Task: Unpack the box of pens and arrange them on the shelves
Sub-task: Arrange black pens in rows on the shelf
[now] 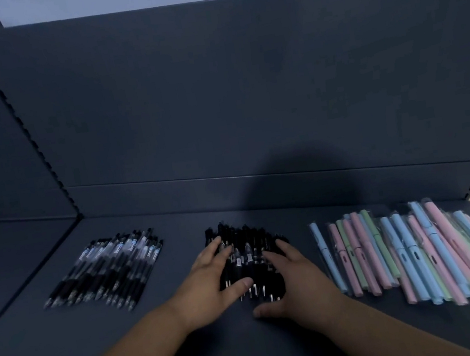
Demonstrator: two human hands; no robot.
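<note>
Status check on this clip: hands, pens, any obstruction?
Both open: left hand, right hand, fingers spread on the black pens. Pile on the shelf between clear-barrel pens and pastel pens. Nothing blocking.

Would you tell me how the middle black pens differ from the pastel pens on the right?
The black pens are tightly bunched; the pastel pens are pink, blue and green, spread wider. The left hand and right hand rest on the black pens; the pastel pens lie untouched. Both lie on the shelf.

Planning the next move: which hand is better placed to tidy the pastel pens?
Probably the right hand: it rests on the right edge of the black pens, beside the pastel pens, while the left hand lies on the pile's other side.
</note>
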